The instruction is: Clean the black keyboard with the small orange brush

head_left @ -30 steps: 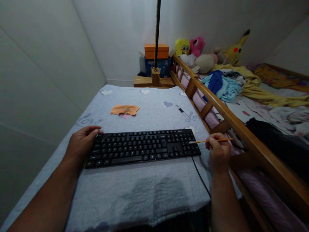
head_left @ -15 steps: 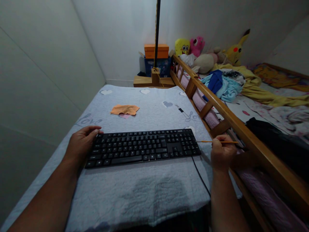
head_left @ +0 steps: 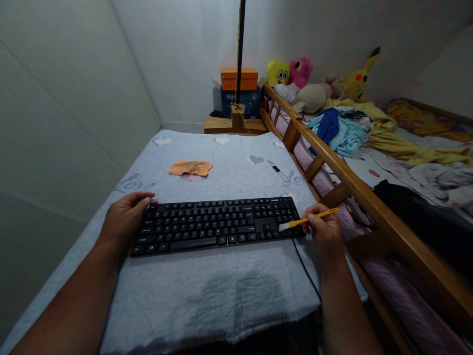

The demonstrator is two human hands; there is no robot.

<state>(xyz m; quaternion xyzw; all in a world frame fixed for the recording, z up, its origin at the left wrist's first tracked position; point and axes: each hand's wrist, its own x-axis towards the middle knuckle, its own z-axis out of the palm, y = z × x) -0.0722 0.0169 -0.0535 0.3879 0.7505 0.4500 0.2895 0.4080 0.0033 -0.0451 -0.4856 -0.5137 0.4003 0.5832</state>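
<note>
A black keyboard [head_left: 207, 224] lies across the cloth-covered surface in front of me, its cable [head_left: 306, 268] running off the near edge at right. My left hand [head_left: 127, 214] grips the keyboard's left end, thumb at the top corner and the other fingers partly hidden. In my right hand [head_left: 325, 227] is a small brush [head_left: 295, 223] with a yellow handle and pale bristles, pinched between thumb and fingers. Its bristles are over the keys near the arrow keys and number pad; whether they touch cannot be told.
An orange cloth [head_left: 191, 168] lies beyond the keyboard. A thin metal tool with a black middle [head_left: 276, 169] rests at the far right. A wooden rail [head_left: 332, 167] runs along the right side, with clothes [head_left: 343, 130] behind it. Boxes [head_left: 239, 79] stand at the back.
My right hand has moved left with the brush, from beside the keyboard's right edge to over its right-hand keys. The brush now slants down to the left. My left hand has stayed put.
</note>
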